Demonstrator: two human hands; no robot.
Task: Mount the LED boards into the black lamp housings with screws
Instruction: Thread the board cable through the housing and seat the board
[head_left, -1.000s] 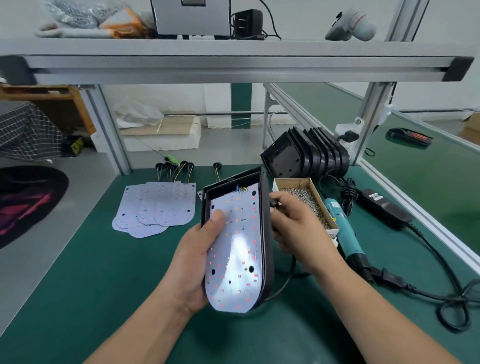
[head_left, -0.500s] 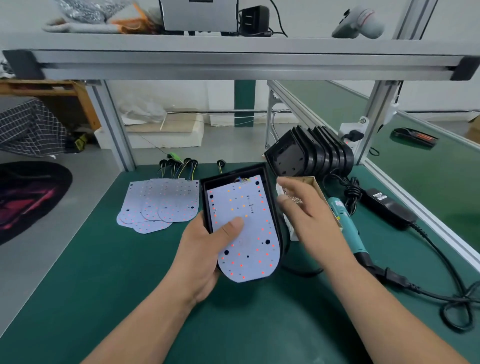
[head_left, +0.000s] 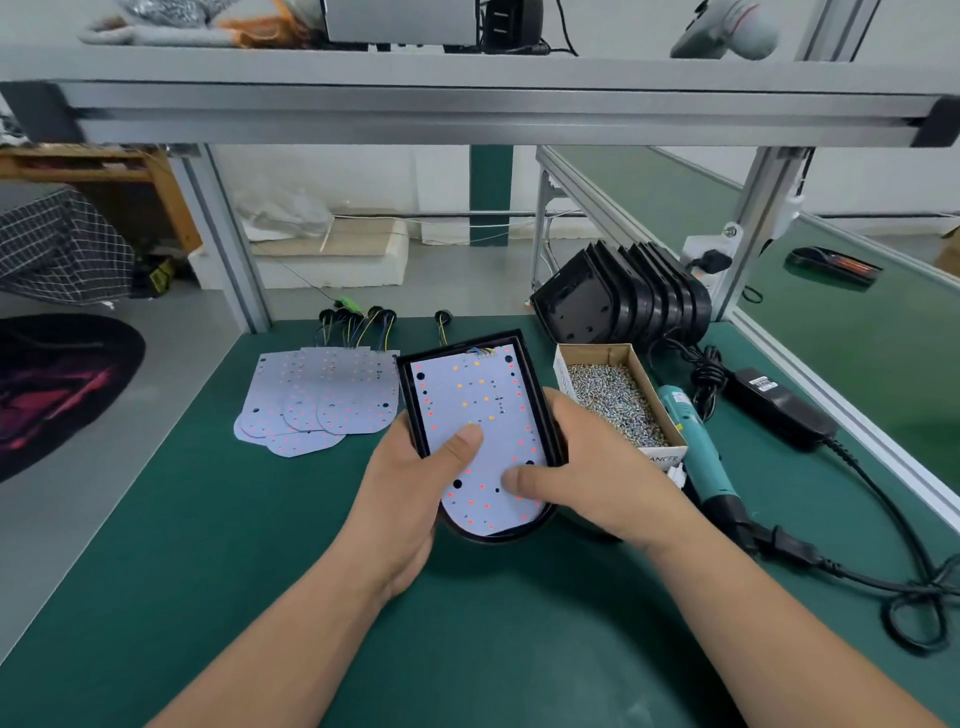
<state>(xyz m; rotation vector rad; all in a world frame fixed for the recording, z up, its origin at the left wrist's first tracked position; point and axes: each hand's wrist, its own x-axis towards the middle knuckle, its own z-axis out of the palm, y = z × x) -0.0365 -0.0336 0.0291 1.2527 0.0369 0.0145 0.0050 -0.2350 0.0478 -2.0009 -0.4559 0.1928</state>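
Black housing (head_left: 535, 387) gripped by left hand (head_left: 410, 499), right hand (head_left: 597, 478); thumbs on LED board (head_left: 478, 395); box (head_left: 662, 457) label "ANCER"

I see a green-topped bench (head_left: 156, 623) under an aluminium shelf (head_left: 467, 111) carried on 2 grey posts (head_left: 228, 249). Beyond it, a grey floor (head_left: 62, 519) runs to a white wall (head_left: 363, 176) with 1 green pillar (head_left: 491, 192). On my left are a wooden table (head_left: 104, 166), a checked cloth (head_left: 57, 244) and a dark round rug (head_left: 57, 384). A white foam block (head_left: 332, 260) lies by the wall. A 2nd green bench (head_left: 857, 353) runs along the right. Light is soft and even.
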